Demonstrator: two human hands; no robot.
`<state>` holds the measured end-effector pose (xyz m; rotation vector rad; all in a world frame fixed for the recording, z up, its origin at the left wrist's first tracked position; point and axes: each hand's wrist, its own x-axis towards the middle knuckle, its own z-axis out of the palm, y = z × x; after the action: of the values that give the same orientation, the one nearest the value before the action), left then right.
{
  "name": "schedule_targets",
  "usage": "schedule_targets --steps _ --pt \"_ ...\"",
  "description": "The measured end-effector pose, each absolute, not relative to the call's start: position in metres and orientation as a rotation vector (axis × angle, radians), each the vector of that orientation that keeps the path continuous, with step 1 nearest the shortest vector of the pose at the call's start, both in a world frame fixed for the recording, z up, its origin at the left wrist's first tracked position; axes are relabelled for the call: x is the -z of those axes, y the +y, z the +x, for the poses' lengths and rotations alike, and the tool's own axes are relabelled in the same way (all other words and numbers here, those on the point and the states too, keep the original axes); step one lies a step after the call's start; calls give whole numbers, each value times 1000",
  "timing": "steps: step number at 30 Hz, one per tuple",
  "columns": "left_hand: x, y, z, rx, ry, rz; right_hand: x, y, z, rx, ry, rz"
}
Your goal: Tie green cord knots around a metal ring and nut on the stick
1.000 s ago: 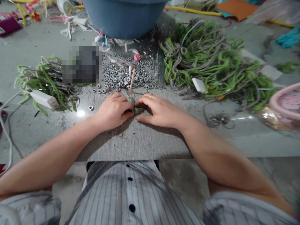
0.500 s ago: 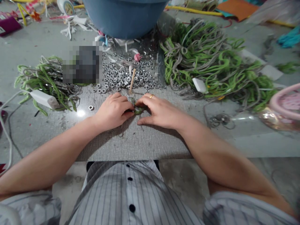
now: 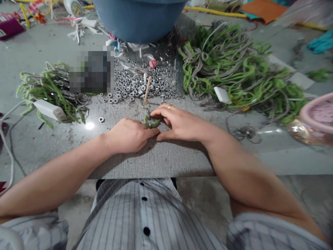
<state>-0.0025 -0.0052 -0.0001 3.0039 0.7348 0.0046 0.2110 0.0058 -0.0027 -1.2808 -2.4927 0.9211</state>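
Between my hands on the grey tabletop lies a short green cord with small shiny metal nuts on it. My left hand is closed at its near left side, fingers pinched on the cord, the forefinger reaching right. My right hand curls over the right end of the cord, its forefinger touching the upper part. The right thumb lies lower, near the left fingertip. A thin wooden stick stands just beyond the cord. Behind it spreads a heap of metal nuts. The fingers partly hide the cord.
A green and grey cord bundle lies right, a smaller bundle left with a white block on it. A blue tub stands behind the nuts. One loose nut sits left. A pink-rimmed object is far right.
My left hand has moved slightly down and toward me, its forefinger now stretched further right. My right hand has shifted a little right. More of the cord and its nuts shows.
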Motion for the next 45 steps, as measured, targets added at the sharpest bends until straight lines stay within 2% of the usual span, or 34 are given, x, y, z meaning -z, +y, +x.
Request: schedule_targets --steps 9,18,24,35,45 --pt "-7 -9 5 289 890 2930 9 9 214 -845 -2446 -1215" --pt "-3 -6 2 161 879 2910 18 12 214 -535 -2467 -1188" --pt "0 -6 0 62 919 2964 18 14 214 -499 -2515 -1217" --pt "-14 -8 7 430 962 2836 19 12 209 -434 -2470 -1320" --pt "-16 -6 4 386 870 2793 23 13 205 -392 -2391 -1379"
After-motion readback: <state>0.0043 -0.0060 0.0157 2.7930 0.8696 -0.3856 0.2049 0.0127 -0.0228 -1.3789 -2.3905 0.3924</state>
